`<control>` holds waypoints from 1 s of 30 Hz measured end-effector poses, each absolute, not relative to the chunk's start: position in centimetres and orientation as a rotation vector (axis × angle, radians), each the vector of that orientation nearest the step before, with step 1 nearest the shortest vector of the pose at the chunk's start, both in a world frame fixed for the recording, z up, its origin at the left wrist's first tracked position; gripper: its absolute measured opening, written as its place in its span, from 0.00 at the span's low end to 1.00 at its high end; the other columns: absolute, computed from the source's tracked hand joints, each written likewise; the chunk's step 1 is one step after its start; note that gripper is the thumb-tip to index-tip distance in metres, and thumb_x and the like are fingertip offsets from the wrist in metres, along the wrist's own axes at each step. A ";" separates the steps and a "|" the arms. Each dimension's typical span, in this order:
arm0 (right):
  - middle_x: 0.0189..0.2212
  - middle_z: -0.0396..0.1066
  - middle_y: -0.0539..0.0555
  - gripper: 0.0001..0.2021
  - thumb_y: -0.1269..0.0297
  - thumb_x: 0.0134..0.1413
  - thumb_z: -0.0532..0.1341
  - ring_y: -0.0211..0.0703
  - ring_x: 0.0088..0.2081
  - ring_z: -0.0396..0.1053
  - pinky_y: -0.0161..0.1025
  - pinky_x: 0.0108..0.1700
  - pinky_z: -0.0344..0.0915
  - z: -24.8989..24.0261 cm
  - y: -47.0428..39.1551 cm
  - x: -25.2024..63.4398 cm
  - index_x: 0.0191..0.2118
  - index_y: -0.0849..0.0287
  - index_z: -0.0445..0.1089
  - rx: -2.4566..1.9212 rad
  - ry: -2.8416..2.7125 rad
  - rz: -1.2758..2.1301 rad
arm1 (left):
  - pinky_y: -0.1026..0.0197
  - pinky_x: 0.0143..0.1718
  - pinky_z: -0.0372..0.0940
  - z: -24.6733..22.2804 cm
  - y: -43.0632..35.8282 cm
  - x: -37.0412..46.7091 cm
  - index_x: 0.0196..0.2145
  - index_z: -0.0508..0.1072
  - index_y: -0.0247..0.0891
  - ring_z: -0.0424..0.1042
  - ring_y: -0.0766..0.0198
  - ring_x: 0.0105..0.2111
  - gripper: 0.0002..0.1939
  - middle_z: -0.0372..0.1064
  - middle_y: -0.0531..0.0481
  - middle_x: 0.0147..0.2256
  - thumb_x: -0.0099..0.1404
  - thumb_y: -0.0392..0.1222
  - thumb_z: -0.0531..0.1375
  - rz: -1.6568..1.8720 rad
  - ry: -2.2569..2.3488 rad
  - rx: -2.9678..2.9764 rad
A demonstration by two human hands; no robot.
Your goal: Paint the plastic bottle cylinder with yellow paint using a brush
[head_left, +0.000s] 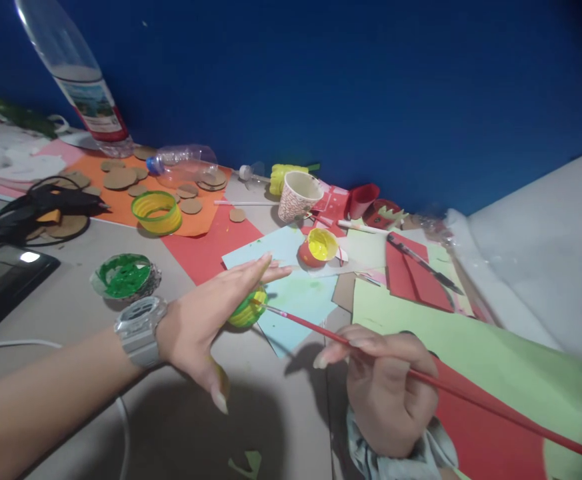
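Observation:
A paintbrush (315, 327) with a long red handle is pinched in my right hand (391, 393). Its tip meets a green-and-yellow ring (245, 312) that looks cut from a plastic bottle. My left hand (201, 313), wearing a grey watch, reaches over this ring with fingers stretched and thumb apart. The hand hides part of the ring; whether the fingers touch it I cannot tell. Just beyond, a small red cup (315, 253) holds yellow paint. A bowl of green paint (123, 277) stands left of my left wrist.
Another yellow-green ring (157, 213), a clear bottle (185, 162) on its side and cardboard discs lie behind. A tall bottle (88, 100) stands by the blue partition (321, 87). A patterned paper cup (298, 197) leans near the middle. Coloured paper (421, 320) and a glue gun (61, 200) flank my hands.

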State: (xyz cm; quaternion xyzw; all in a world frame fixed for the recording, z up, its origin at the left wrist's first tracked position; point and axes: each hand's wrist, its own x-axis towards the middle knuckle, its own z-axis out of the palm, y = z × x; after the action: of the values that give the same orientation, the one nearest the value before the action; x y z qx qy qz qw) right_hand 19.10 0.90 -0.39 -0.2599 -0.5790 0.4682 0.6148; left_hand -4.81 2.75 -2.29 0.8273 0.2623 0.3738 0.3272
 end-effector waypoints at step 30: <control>0.10 0.63 0.48 0.15 0.59 0.61 0.52 0.39 0.15 0.59 0.32 0.16 0.59 2.8 2.9 21.4 0.25 0.55 0.68 -0.683 -1.074 1.340 | 0.39 0.64 0.29 -0.4 1.6 -4.4 0.68 0.35 0.42 0.44 0.37 0.65 0.65 0.45 0.37 0.66 0.43 0.82 0.51 0.603 0.856 2.583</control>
State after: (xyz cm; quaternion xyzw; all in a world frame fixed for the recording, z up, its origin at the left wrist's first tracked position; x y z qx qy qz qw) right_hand 21.42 2.91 2.80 -0.2949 -0.4637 0.5786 0.6027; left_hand -4.38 1.63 -0.40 0.9122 0.3024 0.2128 0.1763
